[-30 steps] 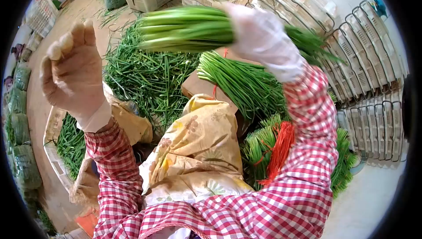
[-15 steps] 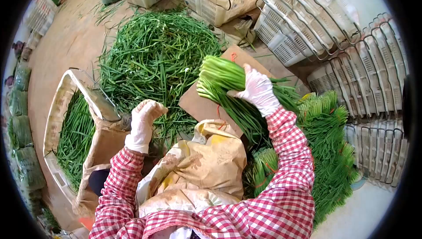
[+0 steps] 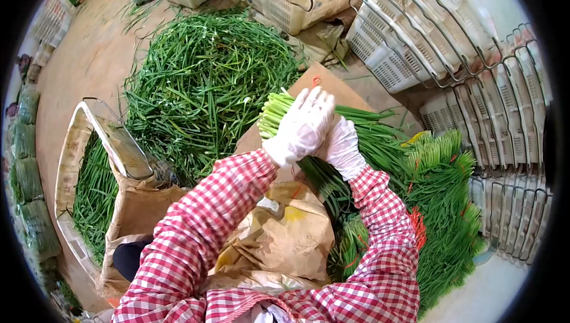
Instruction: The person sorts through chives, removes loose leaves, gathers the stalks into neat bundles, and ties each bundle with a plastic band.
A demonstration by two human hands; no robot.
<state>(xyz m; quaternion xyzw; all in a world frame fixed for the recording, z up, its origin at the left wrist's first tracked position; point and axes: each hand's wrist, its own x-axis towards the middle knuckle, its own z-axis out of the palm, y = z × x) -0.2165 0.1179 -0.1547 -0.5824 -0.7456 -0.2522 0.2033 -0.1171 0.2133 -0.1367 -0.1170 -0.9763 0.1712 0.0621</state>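
A bunch of green chives [image 3: 275, 113] lies over a brown board [image 3: 350, 97], its pale cut ends at the left and its leaves trailing right. My left hand [image 3: 301, 126], in a white glove, rests across the bunch with its fingers stretched out. Just right of it, my gloved right hand [image 3: 341, 146] grips the same bunch; the left hand partly covers its fingers. Red bands [image 3: 418, 228] hang by my right sleeve. Another small red band [image 3: 316, 79] is at the board's top corner.
A heap of loose chives [image 3: 208, 85] lies ahead. At left stands a crate [image 3: 66, 171] holding more leaves. Tied chive bundles [image 3: 442, 204] are stacked at right, beside white crates [image 3: 409, 32]. Brown cloth [image 3: 291, 234] covers my lap.
My left hand has moved right, from beside the left crate onto the bunch. The right hand, still holding the chives, has shifted slightly left and down.
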